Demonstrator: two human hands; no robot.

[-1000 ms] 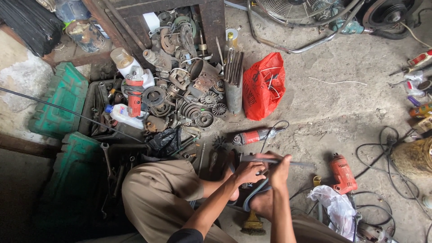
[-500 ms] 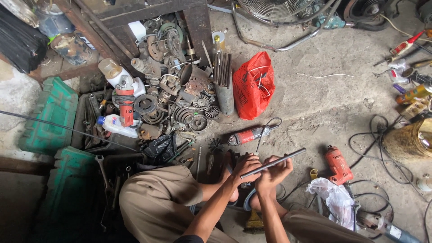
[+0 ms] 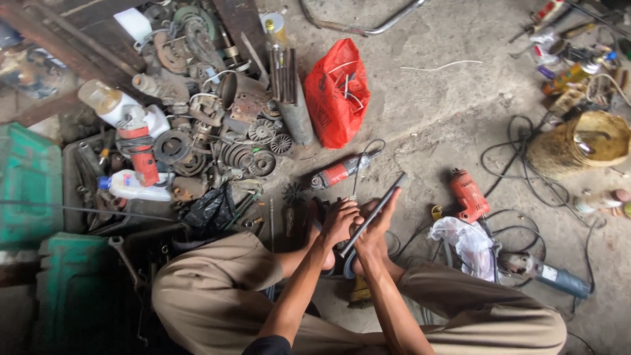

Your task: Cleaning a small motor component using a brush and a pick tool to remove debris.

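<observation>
I sit on a concrete floor with my knees apart. My left hand [image 3: 338, 222] and my right hand [image 3: 377, 231] are pressed together around a long dark metal rod [image 3: 381, 205] that slants up to the right. Both hands grip its lower part. A dark curved piece sits under the hands, mostly hidden. A red power tool [image 3: 336, 173] with a wire brush lies just beyond my hands.
A heap of rusty gears and metal parts [image 3: 217, 131] lies at upper left, beside green crates [image 3: 29, 177]. A red plastic bag [image 3: 338, 92], a red drill [image 3: 468, 194], a white bag [image 3: 470, 242], cables, a blue grinder [image 3: 549, 275] and a yellow basket [image 3: 582, 141] lie to the right.
The view has shifted down and left. The rod has tilted from nearly level to slanting up to the right, and both hands now close round its lower part.
</observation>
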